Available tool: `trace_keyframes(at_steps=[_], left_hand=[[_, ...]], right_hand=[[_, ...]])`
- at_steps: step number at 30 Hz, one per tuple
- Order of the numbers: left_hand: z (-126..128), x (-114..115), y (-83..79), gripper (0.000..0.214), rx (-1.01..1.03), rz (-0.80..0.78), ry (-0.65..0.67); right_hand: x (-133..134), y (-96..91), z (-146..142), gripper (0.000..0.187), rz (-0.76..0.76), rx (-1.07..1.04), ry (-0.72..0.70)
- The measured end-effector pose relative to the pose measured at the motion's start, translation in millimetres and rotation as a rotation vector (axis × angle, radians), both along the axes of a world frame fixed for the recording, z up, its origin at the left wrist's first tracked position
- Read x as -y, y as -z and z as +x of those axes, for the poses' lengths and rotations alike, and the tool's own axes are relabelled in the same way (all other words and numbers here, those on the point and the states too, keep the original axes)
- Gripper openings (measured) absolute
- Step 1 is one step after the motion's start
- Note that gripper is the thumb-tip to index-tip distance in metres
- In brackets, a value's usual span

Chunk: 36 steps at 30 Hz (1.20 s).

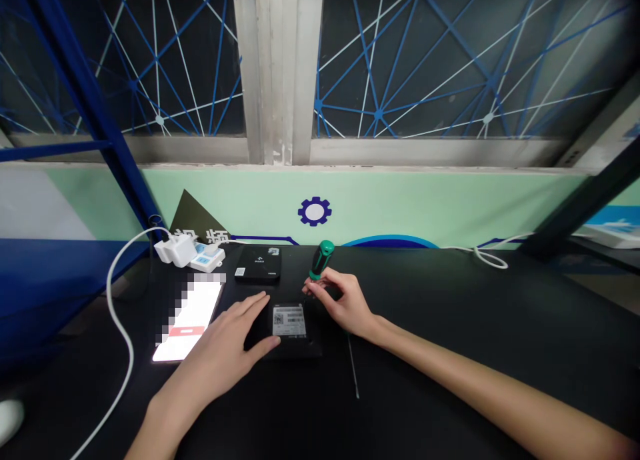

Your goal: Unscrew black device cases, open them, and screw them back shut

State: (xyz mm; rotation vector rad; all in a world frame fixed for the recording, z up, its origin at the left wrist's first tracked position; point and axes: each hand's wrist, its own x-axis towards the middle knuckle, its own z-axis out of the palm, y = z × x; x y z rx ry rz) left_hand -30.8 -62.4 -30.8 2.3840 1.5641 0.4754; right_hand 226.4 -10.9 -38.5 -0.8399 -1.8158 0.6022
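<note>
A flat black box (295, 347) with a white label (289, 321) on its upper face lies in front of me. My left hand (227, 343) rests at its left side, fingers stretched out and thumb on its near left part. Past the box's far right corner, my right hand (345, 300) is closed in a pinch at the lower end of a screwdriver (323, 259) with a green and black handle. The handle points up, tilted slightly right; its tip is hidden by my fingers. A thin metal rod (354, 370) lies on the table below my right hand.
A second black box (259, 265) sits behind. To the left are a lit phone (193, 320), a white power strip with plugs (187, 252) and a white cable (113, 300). Another white cable (493, 259) lies at the back right. The black table (450, 353) meets a green wall.
</note>
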Motion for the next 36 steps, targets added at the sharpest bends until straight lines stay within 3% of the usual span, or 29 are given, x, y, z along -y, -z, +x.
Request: trace_keyframes(at_steps=[8,15,26,36], left_hand=[[0,0,0.4,0.067,0.001,-0.009,-0.003],[1,0,-1.9,0.067,-0.015,-0.018,-0.012],[1,1,-0.6,0.065,-0.002,0.019,0.007],[1,1,-3.6,0.068,-0.039,-0.06,-0.023]], right_hand=[[0,-2.9,-1,0.024,-0.028,-0.012,-0.018],[2,1.1,-2,0.023,-0.009,-0.063,0.049],[-4,9.0,0,0.025,-0.126,-0.22,0.014],[-5,9.0,1,0.023,-0.13,-0.241,0.049]])
